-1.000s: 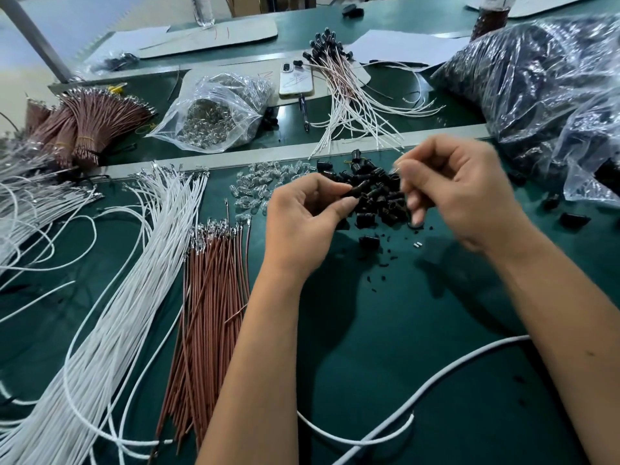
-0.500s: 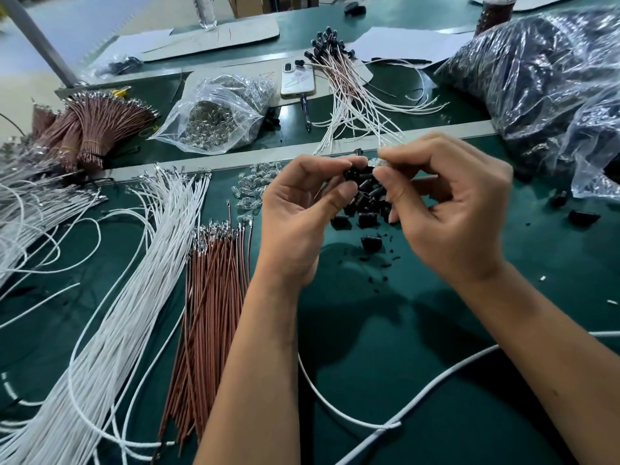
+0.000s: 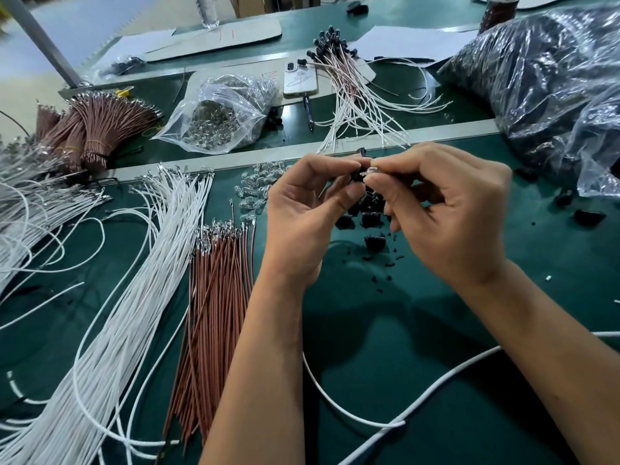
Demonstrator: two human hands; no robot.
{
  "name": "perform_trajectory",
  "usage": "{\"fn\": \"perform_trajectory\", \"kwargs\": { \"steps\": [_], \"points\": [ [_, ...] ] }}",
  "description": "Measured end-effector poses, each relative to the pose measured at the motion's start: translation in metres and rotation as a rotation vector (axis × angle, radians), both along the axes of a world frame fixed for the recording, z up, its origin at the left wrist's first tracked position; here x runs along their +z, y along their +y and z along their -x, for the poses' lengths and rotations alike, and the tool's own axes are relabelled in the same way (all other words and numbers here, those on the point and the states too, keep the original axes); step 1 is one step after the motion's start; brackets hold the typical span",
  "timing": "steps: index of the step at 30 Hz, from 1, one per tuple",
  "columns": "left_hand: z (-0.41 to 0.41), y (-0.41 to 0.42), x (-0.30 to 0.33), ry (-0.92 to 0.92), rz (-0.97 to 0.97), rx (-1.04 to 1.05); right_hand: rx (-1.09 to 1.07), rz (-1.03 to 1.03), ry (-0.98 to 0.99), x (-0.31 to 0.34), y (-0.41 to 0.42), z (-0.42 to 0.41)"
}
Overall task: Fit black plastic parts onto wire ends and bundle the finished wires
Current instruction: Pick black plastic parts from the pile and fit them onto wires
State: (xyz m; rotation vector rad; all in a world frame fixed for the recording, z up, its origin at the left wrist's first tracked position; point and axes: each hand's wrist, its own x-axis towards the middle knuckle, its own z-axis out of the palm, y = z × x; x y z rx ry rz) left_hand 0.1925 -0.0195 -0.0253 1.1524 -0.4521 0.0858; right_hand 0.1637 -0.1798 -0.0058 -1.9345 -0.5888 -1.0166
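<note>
at frame centre, the left hand (image 3: 302, 209) pinched a black plastic part (image 3: 356, 174) against a clear piece (image 3: 369, 171) pinched by the right hand (image 3: 449, 213); misalignment could likely drop either into the loose black parts (image 3: 369, 213) below.

- You work under bright, even overhead light; your hands (image 3: 385, 213) throw soft shadows on the table (image 3: 436, 380) just beneath them.
- Glare glints on the plastic bag (image 3: 553, 78) beyond the hands.
- Edges bow outward, slightly soft.
</note>
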Motion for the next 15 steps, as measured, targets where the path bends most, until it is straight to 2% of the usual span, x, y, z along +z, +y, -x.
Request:
{"fn": "perform_trajectory", "kwargs": {
  "steps": [6,8,13,15],
  "points": [
    [0.000,0.000,0.000,0.026,-0.047,0.043,-0.016,0.048,0.038,-0.004,-0.002,-0.005],
    [0.000,-0.001,0.000,0.054,-0.052,0.060,0.042,-0.103,0.167,-0.006,-0.002,-0.007],
    [0.003,-0.006,0.005,0.120,0.103,0.006,0.342,-0.692,0.553,-0.001,0.005,-0.011],
    [0.004,-0.008,0.005,0.113,0.113,-0.023,0.369,-0.759,0.629,0.000,0.006,-0.010]
  ]
}}
